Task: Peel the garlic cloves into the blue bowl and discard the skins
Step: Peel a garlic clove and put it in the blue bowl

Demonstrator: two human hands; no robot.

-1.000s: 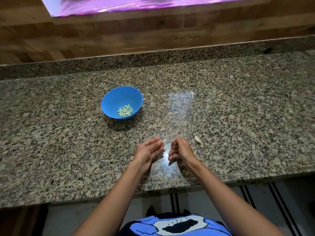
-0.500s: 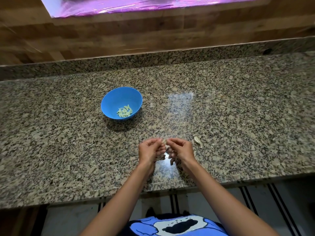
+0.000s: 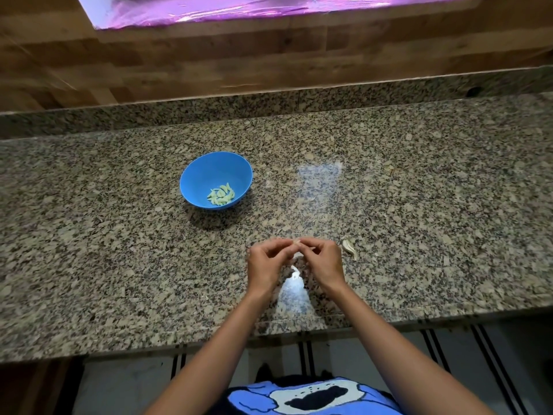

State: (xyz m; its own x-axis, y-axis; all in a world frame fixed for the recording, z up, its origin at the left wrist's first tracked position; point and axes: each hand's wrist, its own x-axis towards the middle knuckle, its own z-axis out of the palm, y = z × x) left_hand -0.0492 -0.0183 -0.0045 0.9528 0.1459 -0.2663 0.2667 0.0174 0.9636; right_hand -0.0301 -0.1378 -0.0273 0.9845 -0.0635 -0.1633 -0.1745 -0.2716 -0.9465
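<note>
Obs.: round blue plastic bowl point(image 3: 216, 179) sits upright on the speckled granite counter point(image 3: 119, 265). A small heap of pale yellow-green peeled cloves point(image 3: 221, 196) lies in its bottom.

Both hands work nearer you than the bowl and a little to its right, well apart from it. Your left hand point(image 3: 266, 265) and right hand point(image 3: 323, 263) have curled fingers, and the fingertips meet on one small tan garlic clove point(image 3: 296, 243). Both hands pinch it, one at each end. The clove is mostly hidden and the left fingertips are blurred, so you cannot read how much skin is off.

A curved pale papery piece point(image 3: 349, 248) lies on the counter further right of the bowl, just beside your right hand. Whether it is a husk or an unpeeled clove cannot be told. A white fleck point(image 3: 294, 272) shows below the fingertips; it may be skin or glare.

Judgement: step in hand is stripping this clove. The heap in the bowl suggests the task is well along.

Method notes:
- Anchor the clove with one hand only and let the other do the pulling.
- Start the skin at the root end, where it should lift most easily, and draw it along the clove's length.
- Pinch lightly, since a bare clove is likely slick and may shoot out.
- Keep the hands low over the counter so that a dropped clove does not roll off the near edge.
- Let skins fall on the side away from the bowl, by the papery piece, so none mixes with the peeled cloves.
- Carry the clove over the bowl's rim before letting go.
</note>
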